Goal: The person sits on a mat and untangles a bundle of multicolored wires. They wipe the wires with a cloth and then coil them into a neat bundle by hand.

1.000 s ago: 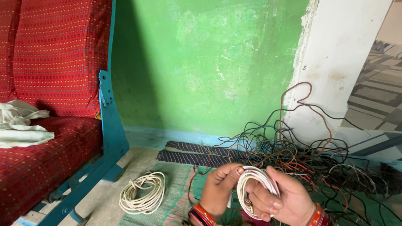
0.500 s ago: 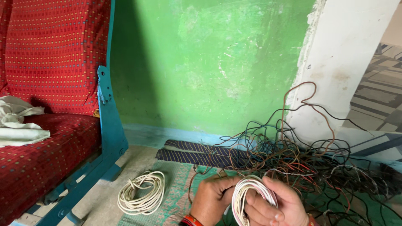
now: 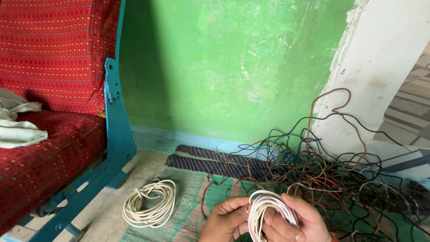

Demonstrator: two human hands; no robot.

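A small coil (image 3: 268, 210) of white wire with some pink strands is held at the bottom edge of the view, above the green mat (image 3: 188, 201). The left hand (image 3: 224, 222) has its fingers closed on the coil's left side, thumb and forefinger pinched on the loops; the right hand (image 3: 298, 222) is wrapped round the right side, fingers clamped over the turns. The coil looks largely wound, though its lower part is cut off by the frame, so it cannot be told whether a loose tail remains. One finished coil, cream-coloured (image 3: 150, 208), lies flat on the floor at the mat's left edge, well apart from the hands and near the blue frame (image 3: 117, 130) of the red seat (image 3: 53, 148). Judged from this, one bundle is done and set aside, and a second is in hand and close to complete. Much is left: a large tangle (image 3: 331, 175) of dark, brown, red and blue wires is heaped just beyond the hands, against the green wall (image 3: 233, 71) and the white pillar (image 3: 380, 67), with loops standing up off the pile and no order to it. A striped dark rug (image 3: 210, 162) lies between mat and wall. A pale cloth (image 3: 18, 125) rests on the seat, untouched.
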